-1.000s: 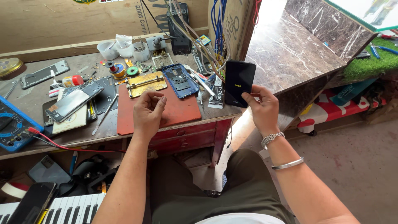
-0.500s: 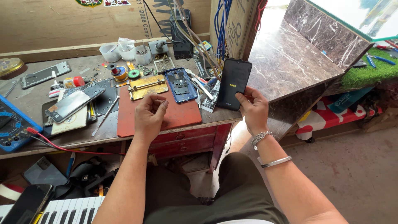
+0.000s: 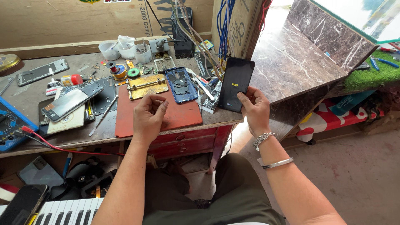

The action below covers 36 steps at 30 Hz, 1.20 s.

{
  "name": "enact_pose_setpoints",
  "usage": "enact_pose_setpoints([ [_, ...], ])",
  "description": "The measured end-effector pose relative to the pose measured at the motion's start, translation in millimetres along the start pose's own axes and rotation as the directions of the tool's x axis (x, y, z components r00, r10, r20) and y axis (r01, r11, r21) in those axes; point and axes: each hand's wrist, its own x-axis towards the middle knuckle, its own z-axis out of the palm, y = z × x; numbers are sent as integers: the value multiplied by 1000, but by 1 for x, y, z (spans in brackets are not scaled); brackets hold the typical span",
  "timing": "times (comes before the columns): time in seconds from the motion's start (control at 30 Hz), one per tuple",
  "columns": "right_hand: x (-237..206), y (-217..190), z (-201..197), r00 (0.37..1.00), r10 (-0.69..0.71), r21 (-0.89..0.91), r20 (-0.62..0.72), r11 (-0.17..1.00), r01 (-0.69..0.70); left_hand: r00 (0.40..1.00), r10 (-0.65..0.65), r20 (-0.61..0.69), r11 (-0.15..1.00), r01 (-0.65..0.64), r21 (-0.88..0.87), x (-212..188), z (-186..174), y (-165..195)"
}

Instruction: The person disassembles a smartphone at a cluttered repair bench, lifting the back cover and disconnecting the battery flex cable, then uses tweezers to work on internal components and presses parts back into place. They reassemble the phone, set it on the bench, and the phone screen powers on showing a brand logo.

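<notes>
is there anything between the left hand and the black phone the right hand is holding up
Nothing visible blocks it. The left hand rests on the red mat; the black phone sits in the right hand past the mat's right edge, with only bare mat between them.

My wooden bench carries a red mat, a brass jig, a blue phone shell, a solder spool, plastic cups, a multimeter and phone frames
</notes>
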Motion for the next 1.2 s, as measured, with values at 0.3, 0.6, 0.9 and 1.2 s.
enact_pose_setpoints([
  [0.3, 0, 4, -3, 990, -99, -94, 99, 990, 109, 1000, -14, 12, 1000, 14, -21, 0, 0, -9],
  [0.6, 3, 11, -13, 994, -100, 111, 38, 989, 95, 1000, -3, 5, 1000, 3, -4, 1, 1, -14],
  [0.9, -20, 12, -23, 928, -270, 71, -257, 952, 297, 1000, -7, 1, 1000, 7, -13, 1, 3, -6],
  [1.2, -119, 62, -36, 987, -104, -37, -123, 994, 100, 1000, -13, -9, 1000, 13, -5, -1, 7, 17],
])
